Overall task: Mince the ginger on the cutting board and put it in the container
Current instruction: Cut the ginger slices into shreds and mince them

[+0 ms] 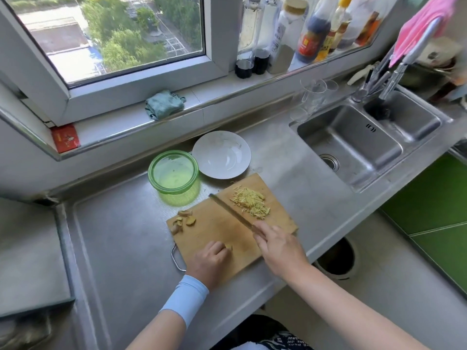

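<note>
Our right hand (278,245) grips the knife (231,212), blade beside the shredded ginger (251,205) on the cutting board (217,231), while our left hand (211,258), fingers curled, holds a small ginger piece (228,247) there.

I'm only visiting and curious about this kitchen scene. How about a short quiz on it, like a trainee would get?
1. True or false: the left hand holds the knife.
2. The shredded ginger lies: A on the cutting board; B in a pan; C in a drawer.
3. Fill in: beside the green container stands a white ___.
Key: 1 false, the right hand grips it, while the left pinches a small ginger piece; 2 A; 3 plate.
</note>
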### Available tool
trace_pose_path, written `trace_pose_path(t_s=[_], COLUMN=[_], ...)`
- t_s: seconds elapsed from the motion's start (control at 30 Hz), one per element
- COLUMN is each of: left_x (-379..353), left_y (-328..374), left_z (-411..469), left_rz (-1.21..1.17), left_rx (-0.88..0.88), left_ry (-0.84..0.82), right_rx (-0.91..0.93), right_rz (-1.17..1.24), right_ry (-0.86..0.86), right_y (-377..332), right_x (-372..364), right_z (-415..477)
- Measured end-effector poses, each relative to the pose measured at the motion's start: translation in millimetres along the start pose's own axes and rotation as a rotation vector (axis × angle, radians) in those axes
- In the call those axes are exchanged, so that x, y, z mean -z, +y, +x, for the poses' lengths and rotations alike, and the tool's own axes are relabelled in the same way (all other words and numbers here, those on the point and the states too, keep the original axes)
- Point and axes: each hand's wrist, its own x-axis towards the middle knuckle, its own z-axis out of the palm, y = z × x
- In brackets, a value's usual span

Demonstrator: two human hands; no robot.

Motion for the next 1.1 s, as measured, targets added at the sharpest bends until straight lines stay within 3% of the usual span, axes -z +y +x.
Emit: trace_pose_path(t_s=[0.23,0.5,0.77,1.1], left_x=[-7.8,-4.6,-9.4,-14.4], left_y=[-1.1,0.1,4.4,4.1], left_z=[-3.1,2.1,-2.1,-5.3], left_rz=[-0.011,0.037,0.023,0.017], left_rx=[0.020,-0.022,-0.009,0.059], left_ry=[-0.048,-0.085,0.009,0.012], right_rx=[0.167,0.125,0.151,0.166], right_rz=[-0.181,-0.132,-0.126,-0.120], right_ry=[-0.070,-0.209,-0.204,-0.222], right_y=[12.4,13.5,22.1,4.0], right_x=[-29.2,-24.4,-20.0,-23.5], right_z=[-43.0,-36.9,-51.5,-30.5])
